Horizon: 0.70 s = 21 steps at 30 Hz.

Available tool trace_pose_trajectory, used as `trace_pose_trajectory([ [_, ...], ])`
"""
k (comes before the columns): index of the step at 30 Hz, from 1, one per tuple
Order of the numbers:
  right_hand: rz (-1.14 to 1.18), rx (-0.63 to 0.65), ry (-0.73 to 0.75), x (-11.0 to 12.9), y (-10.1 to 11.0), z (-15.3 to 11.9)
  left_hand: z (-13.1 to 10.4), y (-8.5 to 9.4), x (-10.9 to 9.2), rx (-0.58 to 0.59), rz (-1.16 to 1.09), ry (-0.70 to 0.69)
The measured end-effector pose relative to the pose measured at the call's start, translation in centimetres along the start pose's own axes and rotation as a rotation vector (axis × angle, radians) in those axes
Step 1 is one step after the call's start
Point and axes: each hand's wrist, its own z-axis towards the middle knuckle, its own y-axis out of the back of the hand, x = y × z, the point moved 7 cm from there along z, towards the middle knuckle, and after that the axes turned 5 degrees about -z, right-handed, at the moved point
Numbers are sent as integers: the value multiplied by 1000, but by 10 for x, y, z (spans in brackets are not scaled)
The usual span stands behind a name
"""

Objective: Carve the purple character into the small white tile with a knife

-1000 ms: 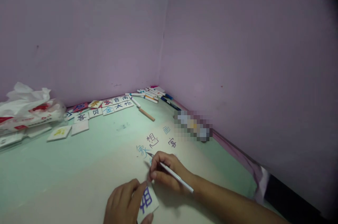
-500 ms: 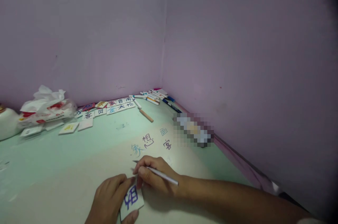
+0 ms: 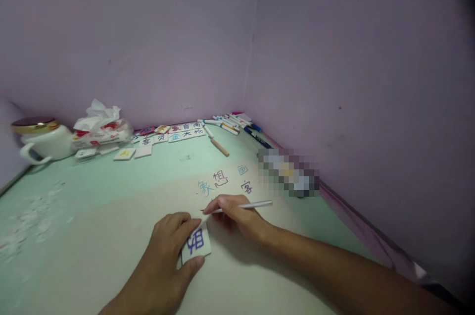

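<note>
A white square tile (image 3: 196, 244) with a purple character lies on the pale table at the lower middle. My left hand (image 3: 172, 245) grips its left side, with fingers at the top edge and the thumb at the bottom edge. Just above and right of the tile, my right hand (image 3: 233, 213) is closed round a slim silver pen-like knife (image 3: 260, 204), its pointed tip facing left near the tile's top edge. Handwritten characters (image 3: 219, 178) show on the table beyond my right hand.
Lettered tiles (image 3: 175, 136) line the back wall, with markers (image 3: 226, 124) and a wooden stick (image 3: 220, 147) to their right. A tissue pack (image 3: 102, 131) and a white lidded cup (image 3: 55, 142) stand back left. White scraps (image 3: 37, 216) lie left; a blurred-out object (image 3: 287, 172) sits right.
The view has swung left and down, showing the whole cup and the scraps. My right hand has turned the silver knife, its back end now higher. My left hand still holds the tile.
</note>
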Motion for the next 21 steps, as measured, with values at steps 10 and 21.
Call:
trace_pose_trajectory([
  [10,-180,28,-125,3,-4,-9,6,4,-12,91,-156,152],
  [21,-190,-99,-109,1,-2,-5,7,0,-9,62,-215,135],
])
